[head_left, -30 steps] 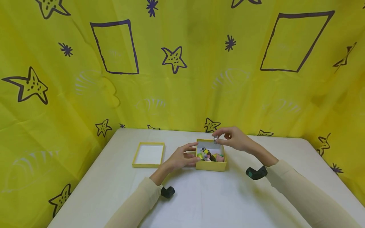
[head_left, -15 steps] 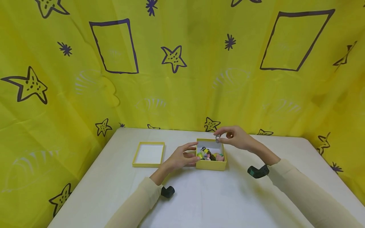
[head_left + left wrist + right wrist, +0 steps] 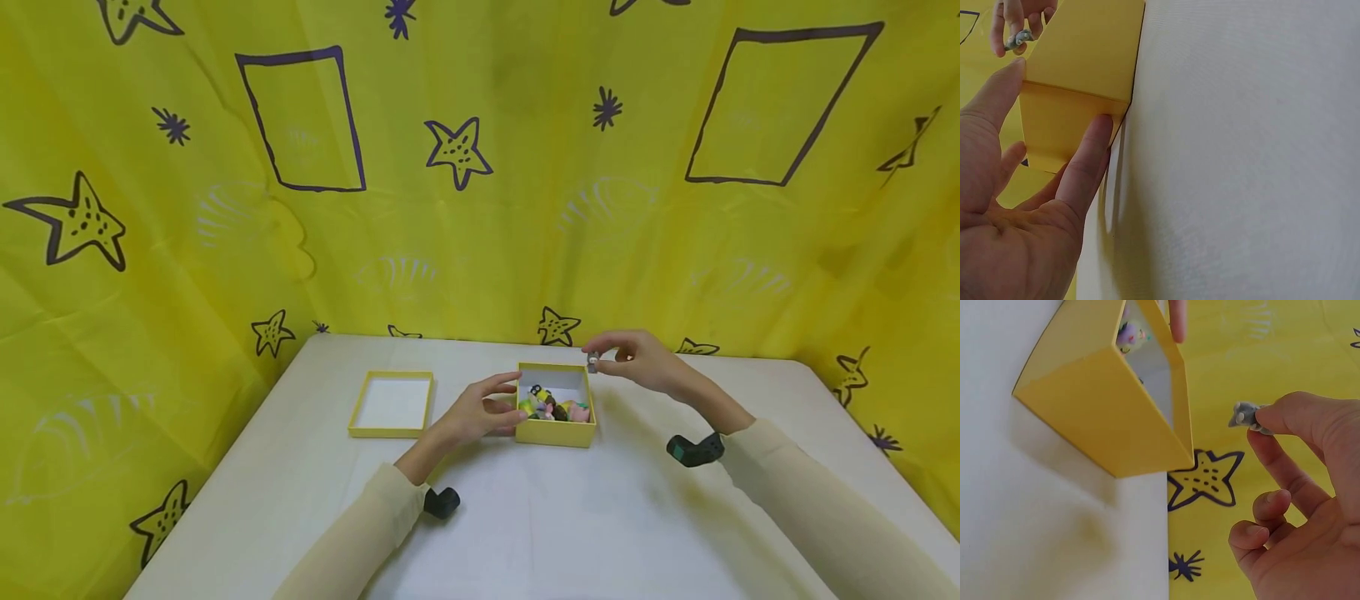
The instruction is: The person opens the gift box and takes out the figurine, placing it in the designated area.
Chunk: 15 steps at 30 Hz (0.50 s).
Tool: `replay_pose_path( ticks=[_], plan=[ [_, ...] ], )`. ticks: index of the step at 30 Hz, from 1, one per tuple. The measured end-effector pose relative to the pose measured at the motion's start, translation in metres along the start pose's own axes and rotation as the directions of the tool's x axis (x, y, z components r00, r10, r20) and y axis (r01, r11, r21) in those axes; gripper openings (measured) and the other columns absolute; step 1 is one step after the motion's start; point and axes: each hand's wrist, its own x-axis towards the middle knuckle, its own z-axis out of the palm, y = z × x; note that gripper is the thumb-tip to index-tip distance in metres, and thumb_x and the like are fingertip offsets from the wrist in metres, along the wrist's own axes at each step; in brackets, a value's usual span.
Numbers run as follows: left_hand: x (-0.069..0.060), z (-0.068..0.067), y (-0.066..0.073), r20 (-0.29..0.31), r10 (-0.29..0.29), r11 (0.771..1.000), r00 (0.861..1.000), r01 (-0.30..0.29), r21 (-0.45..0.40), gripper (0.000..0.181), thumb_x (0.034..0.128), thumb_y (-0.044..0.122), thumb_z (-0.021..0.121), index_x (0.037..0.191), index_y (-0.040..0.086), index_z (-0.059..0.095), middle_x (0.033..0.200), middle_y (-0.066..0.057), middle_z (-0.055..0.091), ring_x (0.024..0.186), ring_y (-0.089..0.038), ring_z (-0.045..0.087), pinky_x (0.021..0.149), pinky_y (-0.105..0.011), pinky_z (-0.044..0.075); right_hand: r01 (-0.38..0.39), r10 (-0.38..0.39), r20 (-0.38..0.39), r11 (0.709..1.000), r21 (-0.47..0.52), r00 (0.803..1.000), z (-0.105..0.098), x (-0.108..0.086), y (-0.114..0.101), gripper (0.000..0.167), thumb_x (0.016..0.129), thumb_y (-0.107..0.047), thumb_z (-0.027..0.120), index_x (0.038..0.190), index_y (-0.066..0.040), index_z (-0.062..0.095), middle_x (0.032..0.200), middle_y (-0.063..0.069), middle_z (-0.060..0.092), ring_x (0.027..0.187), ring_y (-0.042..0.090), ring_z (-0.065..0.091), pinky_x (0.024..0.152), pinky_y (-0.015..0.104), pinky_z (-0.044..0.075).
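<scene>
Head, R hand: your R hand (image 3: 637, 360), right of ctr in frame, pinches the grey toy (image 3: 592, 363) btwn thumb & index.
Head, toy: in the air, just beside the box's upper R corner.
Head, box: yellow box (image 3: 555, 433) sits open on the table (image 3: 525, 517), a bit right of ctr; small toys (image 3: 557, 407) heaped inside, mostly in lower half.
Head, L hand: your L hand (image 3: 476, 414), nr frame ctr, fingers fairly straight, tips on box's L side.
Head, lid: yellow-rimmed lid (image 3: 392, 434) flat on table, left of your L hand.
L wrist, L hand: lower left; fingers extended, tips touching box wall.
L wrist, toy: upper left, in your R fingers.
R wrist, toy: right of ctr, held by thumb & index, apart from box (upper left); your other R fingers curl in.
R wrist, curtain: yellow curtain (image 3: 1216, 375) w/ dark star behind.
</scene>
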Motion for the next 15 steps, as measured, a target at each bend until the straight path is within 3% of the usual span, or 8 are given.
replay_pose_path(
  ticks=[9, 15],
  plan=[
    [0.001, 0.0, -0.001, 0.007, 0.006, 1.0, 1.0, -0.006, 0.004, 0.072, 0.0939, 0.014, 0.078, 0.157, 0.014, 0.043, 0.148, -0.019, 0.051, 0.119, -0.031, 0.062, 0.091, -0.036, 0.06, -0.061, 0.061, -0.01, 0.998, -0.006, 0.998, -0.006, -0.01, 0.021, 0.028, 0.098, -0.018, 0.072, 0.125, -0.008, 0.072, 0.12, 0.014, 0.069, 0.087, 0.03, 0.057, 0.071, 0.034, 0.052],
    [0.001, -0.001, 0.0, 0.002, 0.006, 1.0, 1.0, -0.006, 0.021, 0.072, 0.0939, 0.015, 0.078, 0.157, 0.014, 0.044, 0.148, -0.018, 0.052, 0.122, -0.032, 0.061, 0.096, -0.039, 0.058, -0.081, 0.081, 0.007, 0.997, 0.001, 0.997, -0.004, -0.013, 0.037, 0.029, 0.097, -0.017, 0.073, 0.123, -0.005, 0.072, 0.116, 0.011, 0.071, 0.095, 0.03, 0.06, 0.075, 0.03, 0.053]
  ],
)
